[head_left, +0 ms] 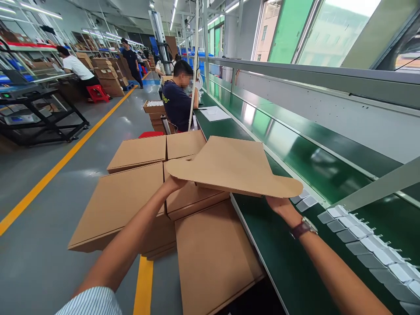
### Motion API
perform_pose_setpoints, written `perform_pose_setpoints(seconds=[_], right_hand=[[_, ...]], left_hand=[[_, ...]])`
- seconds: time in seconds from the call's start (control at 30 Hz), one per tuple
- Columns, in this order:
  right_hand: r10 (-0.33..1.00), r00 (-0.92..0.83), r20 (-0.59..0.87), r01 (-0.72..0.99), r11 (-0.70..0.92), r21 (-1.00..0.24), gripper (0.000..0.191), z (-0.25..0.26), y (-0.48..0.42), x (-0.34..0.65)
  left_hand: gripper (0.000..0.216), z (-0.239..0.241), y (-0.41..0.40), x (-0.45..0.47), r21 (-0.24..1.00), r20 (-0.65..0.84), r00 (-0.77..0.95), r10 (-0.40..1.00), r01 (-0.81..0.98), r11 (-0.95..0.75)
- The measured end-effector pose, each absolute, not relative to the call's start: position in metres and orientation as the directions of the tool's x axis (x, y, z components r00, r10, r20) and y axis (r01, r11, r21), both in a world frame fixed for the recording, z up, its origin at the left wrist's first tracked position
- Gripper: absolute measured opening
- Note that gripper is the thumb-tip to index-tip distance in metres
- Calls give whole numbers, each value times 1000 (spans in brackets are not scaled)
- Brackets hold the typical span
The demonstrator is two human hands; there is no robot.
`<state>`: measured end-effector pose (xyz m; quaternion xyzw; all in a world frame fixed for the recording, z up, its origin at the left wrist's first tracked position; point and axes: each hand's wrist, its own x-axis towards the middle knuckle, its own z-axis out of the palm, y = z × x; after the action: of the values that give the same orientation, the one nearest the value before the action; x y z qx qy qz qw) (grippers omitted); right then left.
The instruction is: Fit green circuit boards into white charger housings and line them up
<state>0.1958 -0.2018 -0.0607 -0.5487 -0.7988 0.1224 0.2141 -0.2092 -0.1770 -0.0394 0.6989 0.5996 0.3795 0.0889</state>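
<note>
I hold a flat brown cardboard sheet (229, 166) with rounded flaps level in front of me, above the edge of the green workbench (288, 262). My left hand (173, 183) grips its left flap from below. My right hand (278, 204) supports the right flap from underneath, fingers hidden by the board; a watch is on that wrist. Below the sheet lie stacks of flat cardboard boxes (118, 201).
A row of small white parts (367, 245) lies along the bench at right. A seated person (177, 100) works further along the bench. Other people stand at shelves (33, 87) at far left. A yellow floor line (59, 166) crosses the grey floor.
</note>
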Motion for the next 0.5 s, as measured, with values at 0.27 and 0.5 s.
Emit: perform_pose_setpoints(seconds=[0.27,0.5], right_hand=[[724,-399,562,775,594,-215,37,41,-263,229],[854,-464,235,866,493,-82,49,53,-185,174]], left_hand=[[69,66,-190,-262,716,417,-254,873,684,-143],[73,70,-176,-178,206,21,367,930,908,-364]])
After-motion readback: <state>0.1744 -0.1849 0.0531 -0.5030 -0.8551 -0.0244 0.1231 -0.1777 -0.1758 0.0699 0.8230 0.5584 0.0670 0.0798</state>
